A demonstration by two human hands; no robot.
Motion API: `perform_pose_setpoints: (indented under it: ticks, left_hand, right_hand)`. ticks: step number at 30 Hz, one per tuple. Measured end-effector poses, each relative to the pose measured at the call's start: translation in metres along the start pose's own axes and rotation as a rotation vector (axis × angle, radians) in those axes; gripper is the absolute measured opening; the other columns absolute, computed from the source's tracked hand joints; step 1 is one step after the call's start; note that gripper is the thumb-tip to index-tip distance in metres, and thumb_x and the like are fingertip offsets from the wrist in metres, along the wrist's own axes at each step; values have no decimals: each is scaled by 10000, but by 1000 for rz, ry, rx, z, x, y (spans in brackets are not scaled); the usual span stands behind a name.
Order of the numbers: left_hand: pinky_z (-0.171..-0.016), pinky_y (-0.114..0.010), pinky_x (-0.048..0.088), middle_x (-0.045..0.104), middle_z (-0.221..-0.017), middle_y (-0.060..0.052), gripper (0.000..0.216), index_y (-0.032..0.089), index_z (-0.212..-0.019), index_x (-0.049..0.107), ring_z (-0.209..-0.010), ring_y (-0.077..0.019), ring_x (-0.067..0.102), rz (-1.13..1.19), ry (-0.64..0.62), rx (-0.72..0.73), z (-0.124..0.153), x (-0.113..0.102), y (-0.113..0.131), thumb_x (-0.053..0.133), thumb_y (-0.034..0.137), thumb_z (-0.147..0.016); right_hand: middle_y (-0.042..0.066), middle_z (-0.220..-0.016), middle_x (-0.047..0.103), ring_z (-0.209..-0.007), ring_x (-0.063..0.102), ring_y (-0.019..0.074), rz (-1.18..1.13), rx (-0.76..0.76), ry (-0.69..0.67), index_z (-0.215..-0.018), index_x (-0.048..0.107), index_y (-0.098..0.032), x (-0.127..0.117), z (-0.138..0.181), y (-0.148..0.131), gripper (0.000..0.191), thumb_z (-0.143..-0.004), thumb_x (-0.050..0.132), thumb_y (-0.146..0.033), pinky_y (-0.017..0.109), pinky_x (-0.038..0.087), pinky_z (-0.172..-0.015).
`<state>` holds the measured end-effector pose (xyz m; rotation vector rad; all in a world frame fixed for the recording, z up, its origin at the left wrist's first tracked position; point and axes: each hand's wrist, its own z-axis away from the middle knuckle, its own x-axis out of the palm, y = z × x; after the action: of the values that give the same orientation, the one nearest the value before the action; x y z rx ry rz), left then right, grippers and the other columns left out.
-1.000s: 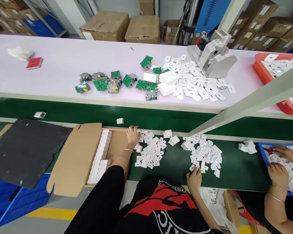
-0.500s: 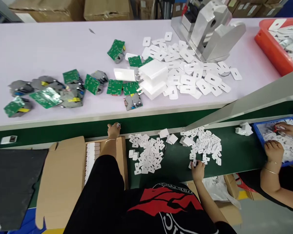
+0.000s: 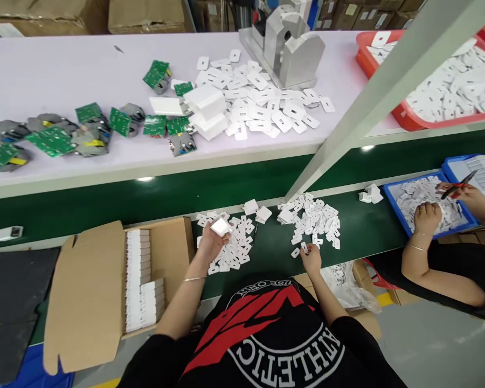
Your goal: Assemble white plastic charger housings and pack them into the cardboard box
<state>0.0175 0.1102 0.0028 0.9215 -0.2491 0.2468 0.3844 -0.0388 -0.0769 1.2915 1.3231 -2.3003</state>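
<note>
Left hand (image 3: 210,243) holds a white block (image 3: 220,226).

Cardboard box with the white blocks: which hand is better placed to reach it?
The left hand, probably: it is nearer the cardboard box, though it holds a white casing. The right hand is farther off, with a small white plate at its fingertips.

The black T-shirt (image 3: 262,345) bears red-and-white print (image 3: 244,317).

Left hand (image 3: 210,243): partly hidden by the white housing (image 3: 221,226) it holds
Right hand (image 3: 310,260): pinched white plate (image 3: 304,248) too small for detail
Red bin (image 3: 409,122): crossed by the slanted post (image 3: 359,113), right end cut off
Metal fixture (image 3: 301,62): top cut off
Printed sheet (image 3: 480,175): print too small to read
</note>
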Motion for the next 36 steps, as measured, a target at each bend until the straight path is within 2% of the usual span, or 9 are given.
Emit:
perform_pose_setpoints:
  ticks: [3, 7, 11, 15, 19, 23, 29, 32, 36]
  left_hand:
    - [-543, -280, 460, 734, -1028, -114, 499, 221, -1250, 568, -608, -146, 573, 108, -149, -28, 53, 50, -23, 401, 636, -1029]
    - [-544, -279, 467, 708, -990, -96, 524, 179, -1130, 625, -599, -126, 536, -42, -347, 71, 99, 99, -35, 474, 665, -1006]
    - [-576, -270, 444, 570, -734, 0, 578, 167, -1135, 667, -598, -135, 507, -268, -449, 151, 123, 123, -33, 389, 665, -1039]
    - [-631, -282, 443, 617, -957, -37, 509, 195, -1182, 650, -678, -135, 522, -414, -536, 298, 138, 136, -26, 364, 601, -1073]
    - [-677, -281, 466, 612, -1143, -67, 364, 204, -1172, 636, -768, -144, 534, -503, -550, 402, 147, 145, -21, 495, 519, -1059]
    - [-709, -295, 497, 576, -1197, -84, 381, 217, -1208, 615, -852, -172, 551, -447, -553, 499, 151, 152, -19, 446, 529, -1069]
    - [-1005, -454, 492, 462, -1247, -105, 441, 239, -1256, 592, -1218, -278, 481, -572, -485, 808, 155, 162, -16, 355, 567, -1080]
    - [-987, -460, 488, 441, -1216, -109, 453, 233, -1352, 526, -1215, -284, 453, -667, -466, 915, 156, 164, -10, 338, 549, -1088]
    - [-826, -374, 485, 499, -1079, -78, 466, 224, -1413, 484, -976, -229, 495, -750, -531, 984, 156, 164, -4, 364, 538, -1090]
  right_hand:
    - [120, -960, 680, -819, 633, 238, -124, -103, -80, -1031, 671, -150, -25, 13, -25, 469, -893, 602, -592, 376, 563, -715]
    - [107, -1126, 675, -899, 654, 219, -307, -404, -224, -1207, 721, -208, -74, 43, -82, 381, -968, 651, -497, 386, 590, -826]
    - [69, -1087, 641, -973, 653, 220, -380, -782, -322, -1288, 719, -295, -120, 68, -136, 283, -1009, 670, -307, 379, 577, -863]
    - [62, -1071, 607, -992, 635, 217, -365, -950, -349, -1385, 669, -327, -141, 79, -158, 384, -1018, 644, -214, 360, 571, -832]
    - [69, -1110, 572, -996, 620, 217, -357, -945, -353, -1352, 697, -345, -147, 82, -159, 351, -1029, 624, -229, 367, 567, -838]
    - [67, -1114, 557, -946, 613, 219, -491, -750, -398, -1366, 658, -319, -143, 83, -157, 356, -1026, 629, -422, 393, 561, -848]
    - [45, -993, 652, -802, 604, 200, -680, -514, -572, -1303, 567, -255, -134, 88, -159, 394, -1077, 454, -557, 325, 505, -670]
    - [41, -1017, 679, -831, 629, 202, -750, -534, -535, -1277, 554, -261, -134, 88, -161, 375, -1050, 533, -558, 322, 501, -705]
    - [48, -1029, 685, -813, 633, 202, -760, -596, -475, -1281, 551, -256, -136, 85, -160, 394, -1032, 569, -560, 323, 488, -696]
